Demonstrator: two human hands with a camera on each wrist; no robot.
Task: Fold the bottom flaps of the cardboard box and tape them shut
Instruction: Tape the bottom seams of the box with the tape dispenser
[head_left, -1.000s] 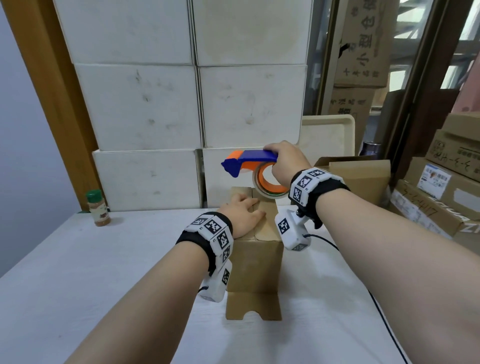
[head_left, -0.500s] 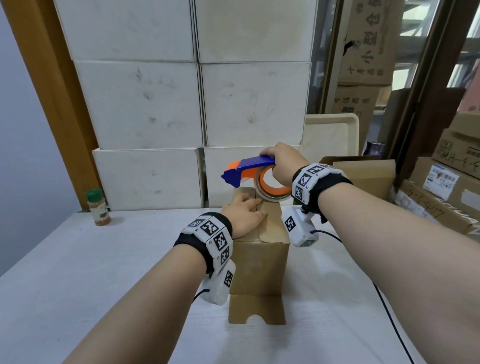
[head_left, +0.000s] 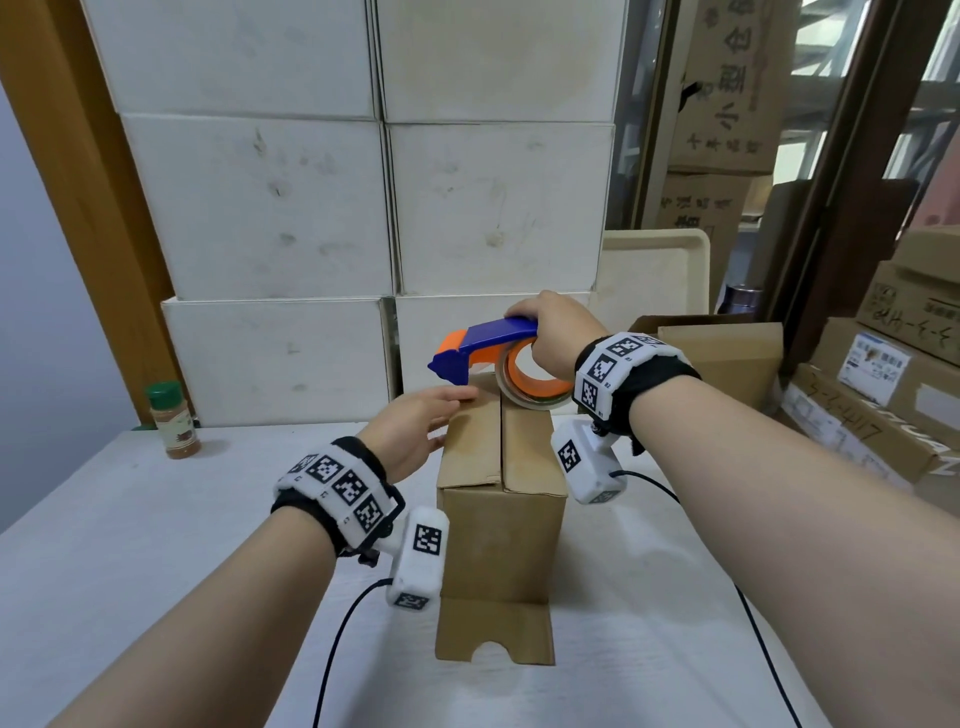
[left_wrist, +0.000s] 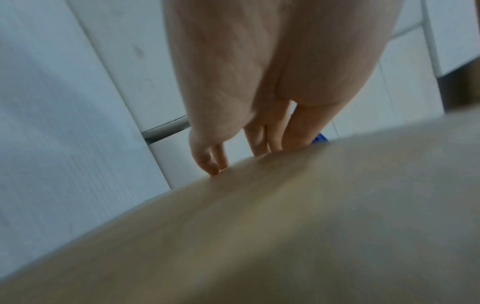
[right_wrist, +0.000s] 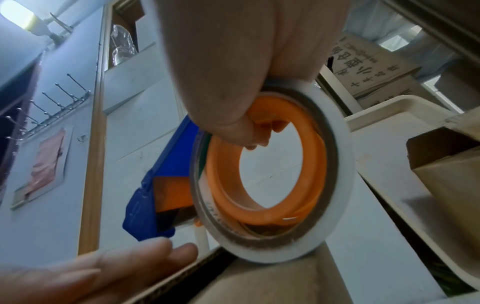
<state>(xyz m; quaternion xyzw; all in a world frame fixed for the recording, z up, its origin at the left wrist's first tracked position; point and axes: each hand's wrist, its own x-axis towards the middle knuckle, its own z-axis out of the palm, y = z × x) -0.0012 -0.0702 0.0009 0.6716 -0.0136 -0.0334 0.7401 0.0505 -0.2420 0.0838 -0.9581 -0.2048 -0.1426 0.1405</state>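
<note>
table (head_left: 156, 545): white, under both forearms, carrying the box.
cardboard box (head_left: 501, 525): stands upright between the two wrists, two top flaps folded down, meeting at a centre seam; a notched flap lies flat on the table at its near foot.
tape dispenser (head_left: 488, 345): blue and orange, above the box's far end; its roll touches the right flap.
right hand (head_left: 558, 332): clenched round the dispenser's handle, fingers hooked through the orange ring.
left hand (head_left: 410, 428): released, fingers straight, lying against the box's upper left edge, fingertips just under the dispenser's nose.
spice jar (head_left: 171, 421): well left of the left hand.
hard to make out: left wrist view blurred; tape's free end not discernible.
</note>
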